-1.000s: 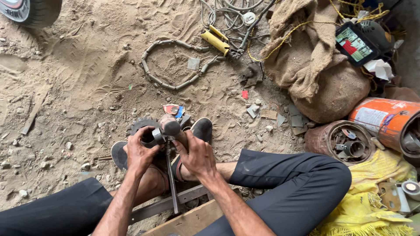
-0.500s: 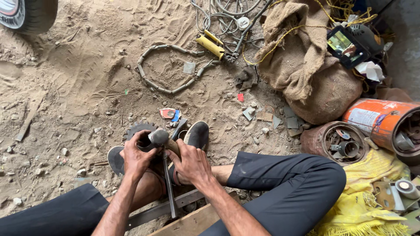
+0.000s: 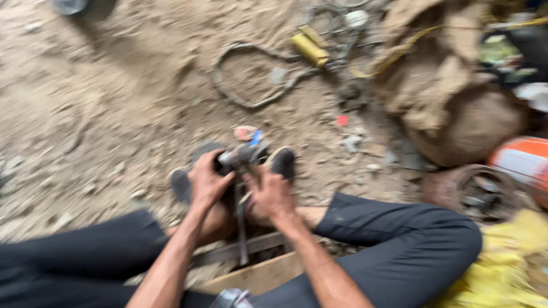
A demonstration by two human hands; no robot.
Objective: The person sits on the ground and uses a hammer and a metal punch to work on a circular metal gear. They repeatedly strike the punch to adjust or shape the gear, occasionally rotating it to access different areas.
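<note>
The picture is blurred by motion. My left hand [image 3: 206, 181] is closed around the left side of a short grey metal cylinder [image 3: 237, 155] held above my feet. My right hand [image 3: 269, 195] grips the same part from the right, close to a thin metal rod [image 3: 241, 228] that stands upright between my legs. The rod runs down to a dark metal bar [image 3: 245, 248] lying across a wooden plank [image 3: 257, 276]. My dark sandals [image 3: 283, 161] show just beyond the hands.
Sandy ground spreads to the left and ahead. A loop of cable [image 3: 251, 74] and a yellow tool [image 3: 309, 48] lie farther out. A burlap sack [image 3: 456, 102], an orange cylinder [image 3: 522, 162], a rusty round can [image 3: 471, 194] and yellow cloth [image 3: 502, 262] crowd the right.
The view has swung and blurred. Both hands stay closed on the grey cylinder atop the rod, with only a slight shift of the part.
</note>
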